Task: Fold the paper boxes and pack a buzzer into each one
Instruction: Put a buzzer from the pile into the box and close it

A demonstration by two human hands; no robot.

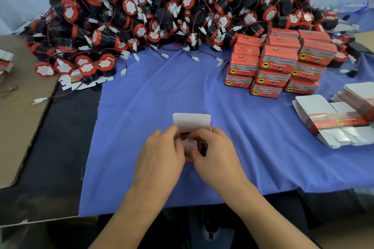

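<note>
A box is being gripped by the left hand and the right hand over the desk. A buzzer is being held in its open top.

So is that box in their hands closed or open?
Open: the box has its white flap sticking out past the left hand and right hand; the buzzer shows between them.

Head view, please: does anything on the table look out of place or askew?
Yes: one unfolded box blank lies half buried under buzzers at the pile's left edge, far from the stack of blanks on the right.
</note>
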